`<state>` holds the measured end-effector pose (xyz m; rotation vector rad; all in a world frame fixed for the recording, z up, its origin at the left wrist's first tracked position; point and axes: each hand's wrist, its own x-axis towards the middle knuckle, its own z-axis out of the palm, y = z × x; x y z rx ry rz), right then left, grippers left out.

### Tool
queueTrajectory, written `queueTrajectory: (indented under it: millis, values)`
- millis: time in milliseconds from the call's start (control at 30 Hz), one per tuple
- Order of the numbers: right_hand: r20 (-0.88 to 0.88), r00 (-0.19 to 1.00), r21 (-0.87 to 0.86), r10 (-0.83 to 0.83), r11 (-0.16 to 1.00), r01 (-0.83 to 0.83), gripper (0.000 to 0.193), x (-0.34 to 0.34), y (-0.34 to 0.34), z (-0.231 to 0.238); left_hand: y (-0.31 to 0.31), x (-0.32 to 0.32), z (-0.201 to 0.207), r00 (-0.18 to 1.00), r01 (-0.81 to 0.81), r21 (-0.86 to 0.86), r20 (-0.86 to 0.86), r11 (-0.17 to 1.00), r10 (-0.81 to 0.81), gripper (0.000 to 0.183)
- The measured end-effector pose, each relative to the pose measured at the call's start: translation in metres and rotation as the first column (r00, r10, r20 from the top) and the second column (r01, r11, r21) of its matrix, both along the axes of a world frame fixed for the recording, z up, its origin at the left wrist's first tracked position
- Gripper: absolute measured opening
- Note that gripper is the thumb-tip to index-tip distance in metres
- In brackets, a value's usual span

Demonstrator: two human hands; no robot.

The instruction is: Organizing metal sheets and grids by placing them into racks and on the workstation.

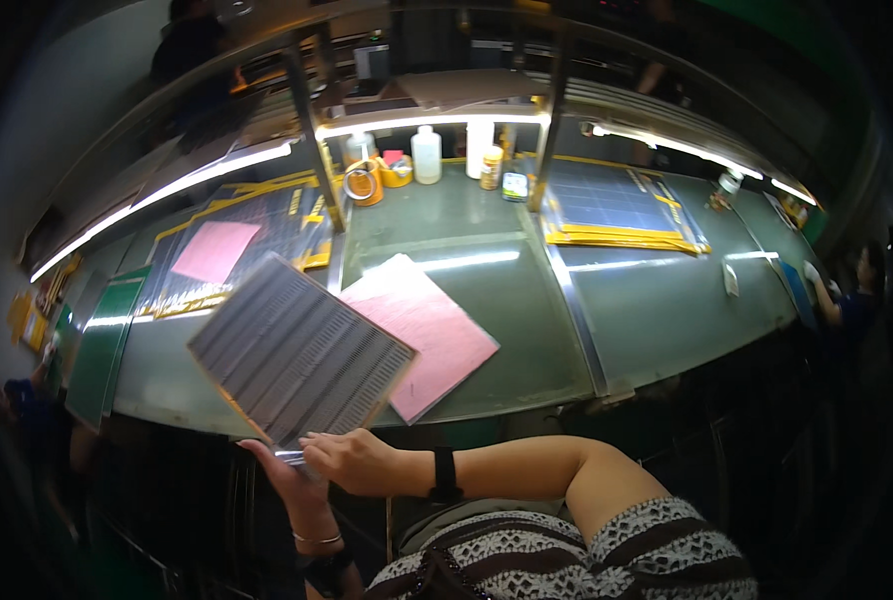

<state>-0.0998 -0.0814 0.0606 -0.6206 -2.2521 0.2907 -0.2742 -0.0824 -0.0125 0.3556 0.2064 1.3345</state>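
Note:
A thin, dark grey panel (302,345) with rows of fine marks and copper-coloured edges, like a circuit board panel, is held tilted above the table's front edge. My left hand (302,492) is at its lowest corner, thumb stretched outward and the other fingers mostly hidden. Beside it, my right hand (352,460) has its fingers curled in at the same corner. A small bright, shiny spot shows between the two hands; I cannot make out what it is. Partly behind the panel, a pink sheet (437,345) lies on the green tabletop (527,370).
Panels with yellow edging lie at the back left and back right (612,200), a pink sheet (217,250) on the left ones. A white bottle (427,155), orange tape roll (363,185) and jars stand behind. Metal posts (552,130) rise from the table. People are at both sides.

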Motion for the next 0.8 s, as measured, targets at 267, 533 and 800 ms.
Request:
queueTrajectory:
  millis: [267, 533, 800]
  values:
    - [-0.178, 0.864, -0.477, -0.472, 0.809, 0.344, 0.011, 0.082, 0.003, -0.016, 0.013, 0.100, -0.034, 0.921, -0.057, -0.232, -0.388, 0.971, -0.039, 0.053]
    - [-0.645, 0.274, -0.679, -0.713, 0.699, 0.222, 0.017, 0.314, 0.018, 0.043, 0.004, 0.085, -0.008, 0.826, -0.103, -0.317, -0.555, 0.943, -0.096, 0.038]
    - [-0.465, -0.193, -0.860, -0.864, 0.389, 0.329, 0.015, 0.458, -0.077, -0.013, 0.002, 0.086, 0.020, 0.849, -0.127, -0.178, -0.528, 0.976, 0.014, 0.037]
